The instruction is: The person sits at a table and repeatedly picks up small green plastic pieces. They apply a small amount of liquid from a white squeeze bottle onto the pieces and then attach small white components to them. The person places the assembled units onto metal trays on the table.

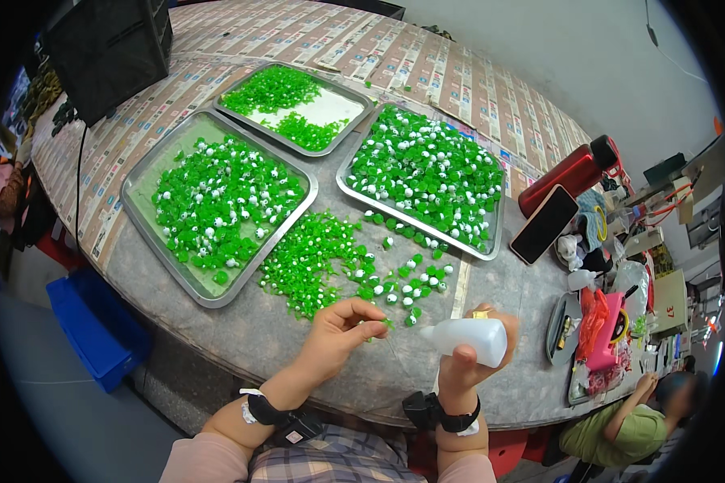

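Between the thumb and forefinger of my left hand (334,338) is a small green plastic piece (387,323), its exact shape too small to make out. My right hand (459,372) grips a white squeeze bottle (474,338), tilted so its nozzle points left toward my left hand. Just beyond my hands lie a loose heap of small green pieces with white dots (306,258) and a scatter of green pieces with white balls (411,283). Similar ball pieces fill a metal tray (415,229) at the right and partly cover another tray (149,241) at the left.
A third tray (338,109) with green pieces stands behind. To the right are a phone (544,224), a red flask (568,175) and a pink box (606,334). A black box (105,56) sits far left, a blue bin (97,330) below. A person (620,427) works at lower right.
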{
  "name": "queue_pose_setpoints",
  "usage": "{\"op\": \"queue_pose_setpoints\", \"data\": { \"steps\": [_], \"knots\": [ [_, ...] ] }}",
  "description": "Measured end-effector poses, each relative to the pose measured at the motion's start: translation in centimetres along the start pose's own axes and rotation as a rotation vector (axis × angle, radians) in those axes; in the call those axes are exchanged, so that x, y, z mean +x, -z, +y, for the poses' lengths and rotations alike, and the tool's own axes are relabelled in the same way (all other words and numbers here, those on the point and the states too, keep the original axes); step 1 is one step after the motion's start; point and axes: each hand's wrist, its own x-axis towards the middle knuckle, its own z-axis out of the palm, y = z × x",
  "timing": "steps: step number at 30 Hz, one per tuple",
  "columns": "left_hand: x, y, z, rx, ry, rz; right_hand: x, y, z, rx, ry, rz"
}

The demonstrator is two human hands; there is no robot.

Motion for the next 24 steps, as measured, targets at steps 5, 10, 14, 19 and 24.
{"op": "queue_pose_setpoints", "data": {
  "steps": [5, 10, 14, 19, 24],
  "knots": [
    [0.0, -0.1, 0.0, -0.008, -0.044, 0.002, 0.0, 0.0, 0.1, 0.026, -0.010, -0.021],
    [-0.1, 0.0, 0.0, -0.001, -0.050, -0.004, -0.2, -0.1, 0.1, -0.007, -0.012, -0.036],
    [-0.1, 0.0, 0.0, -0.002, -0.062, -0.006, 0.1, 0.6, 0.9, 0.031, -0.031, 0.123],
    [0.0, 0.3, -0.3, -0.007, -0.065, 0.047, 4.4, 2.7, 1.5, -0.002, -0.319, 0.115],
    [0.2, 0.0, -0.2, -0.014, -0.067, 0.052, 4.9, 7.6, 9.2, -0.072, -0.501, -0.003]
  ]
}}
